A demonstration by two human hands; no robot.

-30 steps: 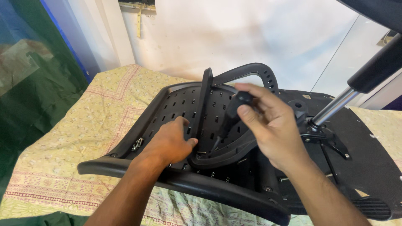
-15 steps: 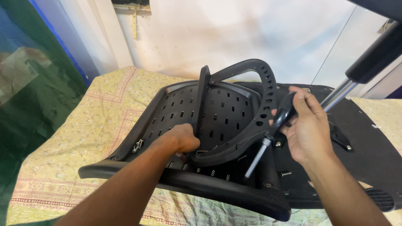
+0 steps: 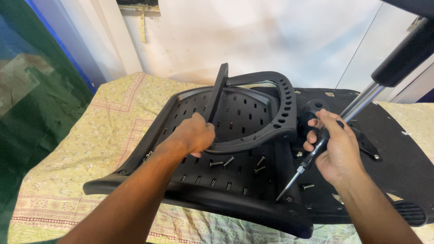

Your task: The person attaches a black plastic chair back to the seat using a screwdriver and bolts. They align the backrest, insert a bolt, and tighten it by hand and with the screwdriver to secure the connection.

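Fingers: left hand (image 3: pixel 195 134) grasping chair frame (image 3: pixel 253 135); right hand (image 3: pixel 334 147) grasping screwdriver (image 3: pixel 302 167).

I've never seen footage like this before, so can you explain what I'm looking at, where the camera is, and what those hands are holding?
The camera sits on a person's head, looking down at their own two bare hands. The left hand grips a curved black plastic frame standing on a perforated black chair panel. The right hand holds a screwdriver, tip pointing down toward the panel. Several loose screws lie on the panel. Everything rests on a patterned yellow cloth. A chrome chair cylinder slants in behind the right hand.
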